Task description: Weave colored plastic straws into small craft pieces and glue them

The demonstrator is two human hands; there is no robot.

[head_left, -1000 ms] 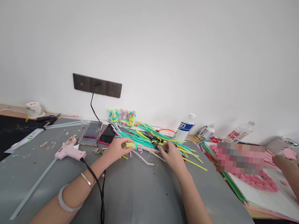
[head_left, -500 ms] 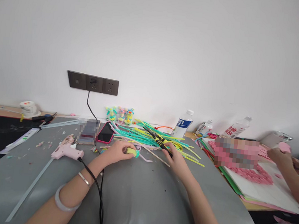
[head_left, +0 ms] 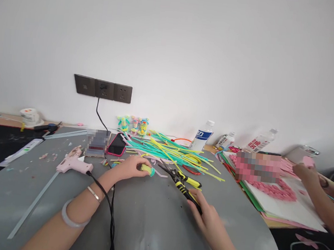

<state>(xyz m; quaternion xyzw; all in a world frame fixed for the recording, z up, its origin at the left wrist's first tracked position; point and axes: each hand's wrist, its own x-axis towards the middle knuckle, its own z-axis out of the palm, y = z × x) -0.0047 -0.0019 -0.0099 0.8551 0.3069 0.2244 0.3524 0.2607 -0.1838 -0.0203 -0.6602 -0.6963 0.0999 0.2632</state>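
Left of the left hand (head_left: pixel 131 167), the pink glue gun (head_left: pixel 74 165) lay on its side, perhaps parked clear of the fingers. That hand pinched the small yellow piece (head_left: pixel 146 168), leaving its green end exposed. Fuzzy stems (head_left: pixel 164 153) lay beyond both hands, probably within easy reach. The right hand (head_left: pixel 205 213) held the pliers (head_left: pixel 183 189) by one handle, the other splayed, nose aimed leftward.

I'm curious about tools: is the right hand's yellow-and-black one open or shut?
The tool is open: its handles spread apart, one in the right hand.
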